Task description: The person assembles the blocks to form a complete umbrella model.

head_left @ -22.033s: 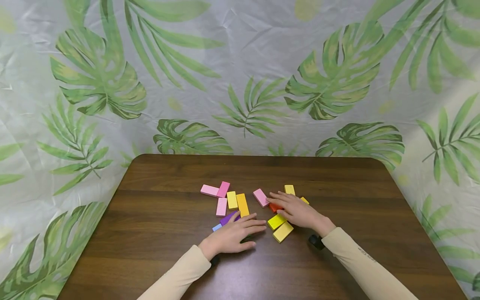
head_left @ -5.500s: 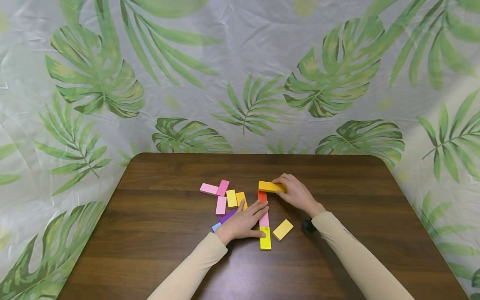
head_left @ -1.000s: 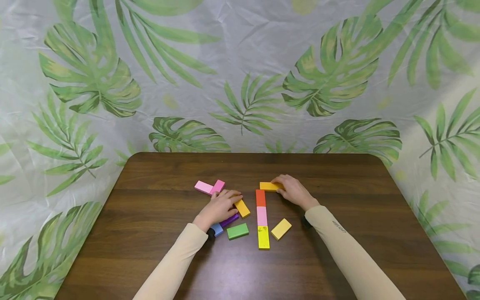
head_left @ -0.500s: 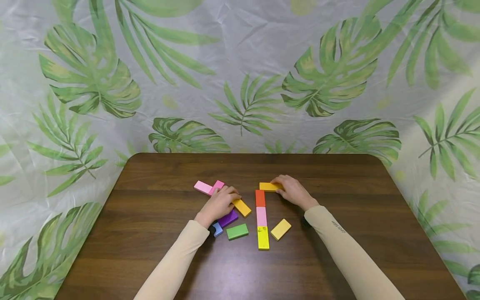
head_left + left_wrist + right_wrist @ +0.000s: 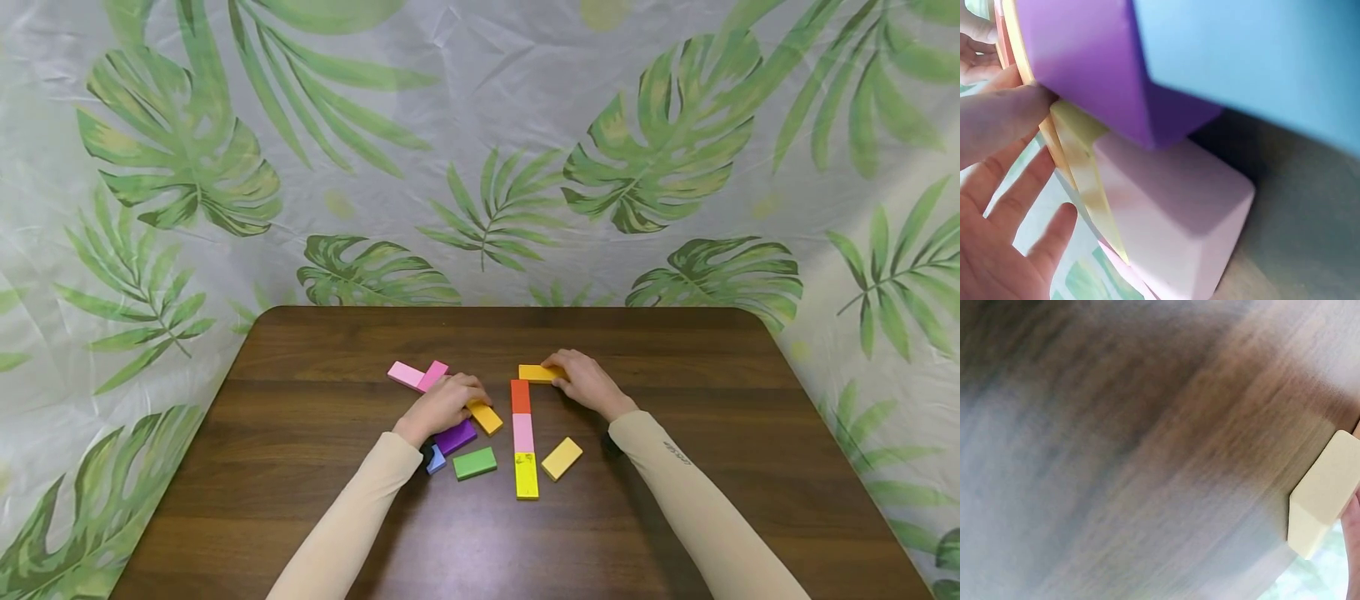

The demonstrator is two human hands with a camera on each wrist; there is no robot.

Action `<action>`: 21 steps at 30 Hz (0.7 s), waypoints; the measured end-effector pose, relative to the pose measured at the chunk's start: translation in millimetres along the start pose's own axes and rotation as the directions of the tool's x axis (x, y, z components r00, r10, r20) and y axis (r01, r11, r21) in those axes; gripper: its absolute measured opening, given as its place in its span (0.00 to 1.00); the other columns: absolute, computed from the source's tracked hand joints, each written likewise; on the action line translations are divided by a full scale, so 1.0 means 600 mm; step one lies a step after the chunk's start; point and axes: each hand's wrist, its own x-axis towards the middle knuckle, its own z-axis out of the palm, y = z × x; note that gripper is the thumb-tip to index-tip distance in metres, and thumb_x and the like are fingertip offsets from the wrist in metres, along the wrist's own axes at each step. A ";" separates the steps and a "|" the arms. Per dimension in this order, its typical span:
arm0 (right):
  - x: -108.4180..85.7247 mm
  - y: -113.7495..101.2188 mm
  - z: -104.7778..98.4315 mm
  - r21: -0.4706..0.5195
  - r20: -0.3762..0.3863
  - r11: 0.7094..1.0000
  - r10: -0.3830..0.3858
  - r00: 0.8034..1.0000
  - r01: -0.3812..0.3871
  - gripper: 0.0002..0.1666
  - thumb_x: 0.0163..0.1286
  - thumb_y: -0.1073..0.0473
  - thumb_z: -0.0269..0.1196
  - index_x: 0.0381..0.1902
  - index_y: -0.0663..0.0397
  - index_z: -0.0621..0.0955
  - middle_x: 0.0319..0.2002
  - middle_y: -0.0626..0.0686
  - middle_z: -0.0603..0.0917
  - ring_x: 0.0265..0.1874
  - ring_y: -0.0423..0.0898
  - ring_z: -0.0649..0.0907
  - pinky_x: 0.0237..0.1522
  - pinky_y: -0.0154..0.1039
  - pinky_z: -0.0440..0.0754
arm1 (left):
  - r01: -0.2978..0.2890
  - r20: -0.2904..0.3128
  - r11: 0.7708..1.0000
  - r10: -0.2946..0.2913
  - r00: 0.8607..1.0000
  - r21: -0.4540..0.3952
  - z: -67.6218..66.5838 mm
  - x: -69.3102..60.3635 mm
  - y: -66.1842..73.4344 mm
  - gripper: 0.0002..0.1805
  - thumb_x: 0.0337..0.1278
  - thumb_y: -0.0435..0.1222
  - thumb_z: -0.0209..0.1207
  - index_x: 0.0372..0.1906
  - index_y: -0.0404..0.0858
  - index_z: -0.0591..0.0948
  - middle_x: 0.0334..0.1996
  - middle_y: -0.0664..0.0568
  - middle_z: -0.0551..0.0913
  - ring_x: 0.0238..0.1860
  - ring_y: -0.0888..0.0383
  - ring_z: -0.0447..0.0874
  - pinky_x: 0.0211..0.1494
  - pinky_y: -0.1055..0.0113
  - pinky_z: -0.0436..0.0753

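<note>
My left hand (image 5: pixel 444 406) pinches the upper end of an orange wooden block (image 5: pixel 485 417) lying slanted; in the left wrist view its thumb (image 5: pixel 1004 122) meets the block's edge. My right hand (image 5: pixel 592 383) grips the right end of another orange block (image 5: pixel 536 373), set crosswise above a column. That column runs toward the person: a red block (image 5: pixel 521 397), a pink block (image 5: pixel 522 432) and a bright yellow block (image 5: pixel 527 476). In the left wrist view, a purple block (image 5: pixel 1085 56), a pale yellow block (image 5: pixel 1088 169) and a pink block (image 5: pixel 1166 206) crowd near the left hand.
A green block (image 5: pixel 475 463) lies left of the column, a pale yellow block (image 5: pixel 562 458) right of it. Two pink blocks, one lighter (image 5: pixel 406 374), lie beyond the left hand. A blue block (image 5: pixel 437 460) is partly under the left wrist. All sit on a brown table (image 5: pixel 675 350).
The red, pink and yellow blocks came into a column, and the right hand brought an orange block to its far end. The left hand left the column and took hold of the other orange block.
</note>
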 end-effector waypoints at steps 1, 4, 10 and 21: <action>0.000 0.000 0.000 -0.004 0.001 1.000 0.000 1.000 0.000 0.16 0.62 0.67 0.66 0.49 0.60 0.81 0.45 0.55 0.81 0.46 0.53 0.79 0.52 0.50 0.75 | -0.008 0.004 1.000 0.008 1.000 -0.002 0.000 0.001 -0.001 0.16 0.54 0.26 0.61 0.46 0.44 0.86 0.45 0.53 0.82 0.51 0.53 0.76 0.56 0.55 0.73; 0.001 0.000 0.001 -0.011 0.005 1.000 -0.002 1.000 0.002 0.16 0.62 0.67 0.66 0.49 0.61 0.81 0.44 0.55 0.81 0.46 0.53 0.79 0.52 0.50 0.75 | -0.024 0.008 1.000 0.024 1.000 -0.017 0.000 0.002 -0.002 0.15 0.54 0.26 0.62 0.46 0.43 0.85 0.44 0.53 0.82 0.50 0.55 0.77 0.56 0.58 0.73; 0.002 0.001 0.001 -0.013 0.004 1.000 -0.004 1.000 0.004 0.16 0.62 0.67 0.67 0.48 0.61 0.81 0.44 0.56 0.81 0.46 0.54 0.79 0.52 0.51 0.75 | -0.050 0.021 0.998 0.050 0.999 -0.036 0.000 0.005 -0.001 0.15 0.54 0.28 0.64 0.47 0.43 0.85 0.43 0.54 0.81 0.47 0.57 0.78 0.53 0.61 0.75; 0.002 0.000 0.001 -0.017 0.017 1.000 0.008 1.000 -0.008 0.16 0.62 0.67 0.66 0.48 0.61 0.81 0.44 0.56 0.81 0.46 0.54 0.79 0.53 0.51 0.75 | -0.075 0.019 0.996 0.076 0.997 -0.049 -0.003 0.001 0.005 0.15 0.57 0.29 0.63 0.49 0.45 0.85 0.41 0.55 0.79 0.42 0.59 0.77 0.50 0.67 0.77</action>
